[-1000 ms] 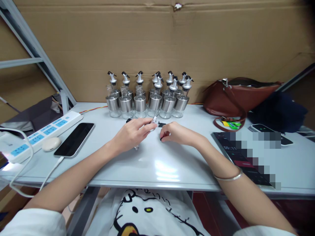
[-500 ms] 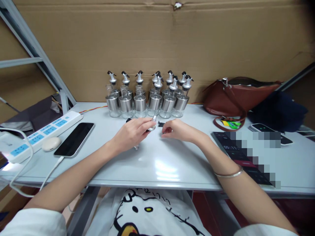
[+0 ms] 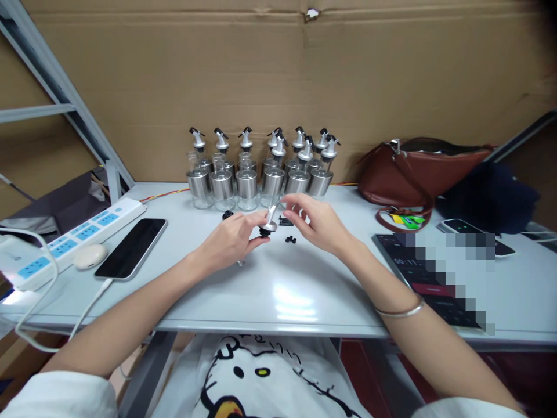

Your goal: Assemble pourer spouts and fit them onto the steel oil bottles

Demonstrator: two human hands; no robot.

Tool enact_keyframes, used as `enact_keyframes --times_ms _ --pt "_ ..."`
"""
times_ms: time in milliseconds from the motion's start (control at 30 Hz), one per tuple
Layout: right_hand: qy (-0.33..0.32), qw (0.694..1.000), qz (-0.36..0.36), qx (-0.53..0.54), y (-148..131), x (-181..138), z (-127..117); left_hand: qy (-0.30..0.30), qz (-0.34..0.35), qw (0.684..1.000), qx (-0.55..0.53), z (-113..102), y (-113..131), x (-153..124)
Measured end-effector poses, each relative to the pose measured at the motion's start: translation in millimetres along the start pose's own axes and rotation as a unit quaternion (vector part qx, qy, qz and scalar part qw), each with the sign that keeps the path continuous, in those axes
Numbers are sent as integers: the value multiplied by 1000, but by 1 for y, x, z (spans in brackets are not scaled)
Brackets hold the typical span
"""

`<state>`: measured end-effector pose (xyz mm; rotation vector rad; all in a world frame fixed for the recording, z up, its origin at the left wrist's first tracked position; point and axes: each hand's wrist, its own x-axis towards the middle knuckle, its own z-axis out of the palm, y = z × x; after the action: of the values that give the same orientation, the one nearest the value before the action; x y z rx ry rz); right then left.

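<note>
My left hand (image 3: 230, 238) is closed around the base of a silver pourer spout (image 3: 271, 219) with a black stopper, its narrow tip tilted up. Beside that tip is my right hand (image 3: 319, 223), thumb and index finger drawn together in a pinch. Whatever sits between those fingertips is too small to make out. Below the right fingers, several tiny black pieces (image 3: 290, 239) lie on the table, and a group of slim black parts (image 3: 286, 221) is just behind them. Another black part (image 3: 227, 215) shows partly behind my left hand.
Several glass bottles with steel sleeves (image 3: 247, 181) stand in rows at the back, some topped with pourers. Left are a phone (image 3: 130, 248), a white round case (image 3: 90, 256) and a power strip (image 3: 82, 235). A brown bag (image 3: 418, 174) and a timer phone (image 3: 404, 261) are right.
My right hand has lifted from the tiny black pieces and moved up and left to the spout's tip. The spout now stands more upright in my left hand.
</note>
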<state>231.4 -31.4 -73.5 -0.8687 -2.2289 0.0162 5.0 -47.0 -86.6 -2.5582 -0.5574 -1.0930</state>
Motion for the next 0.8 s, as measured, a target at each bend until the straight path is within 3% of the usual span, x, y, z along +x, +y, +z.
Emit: enact_keyframes --times_ms 167,400,533,633,800 --pt "-17 997 -68 -27 -6 0 1 -23 6 1000 -8 4 -2 -3" --pt "-37 994 -92 -34 -10 0 5 -65 -49 994 -78 2 -3 -8" --pt "-50 994 -68 -74 -13 0 9 -80 -115 990 -16 -4 -1 -3" --pt "-60 994 -35 -81 -14 0 13 -94 -129 986 44 -6 0 0" --pt "-61 995 -60 -49 -20 -1 18 -121 -144 981 42 -3 3 1"
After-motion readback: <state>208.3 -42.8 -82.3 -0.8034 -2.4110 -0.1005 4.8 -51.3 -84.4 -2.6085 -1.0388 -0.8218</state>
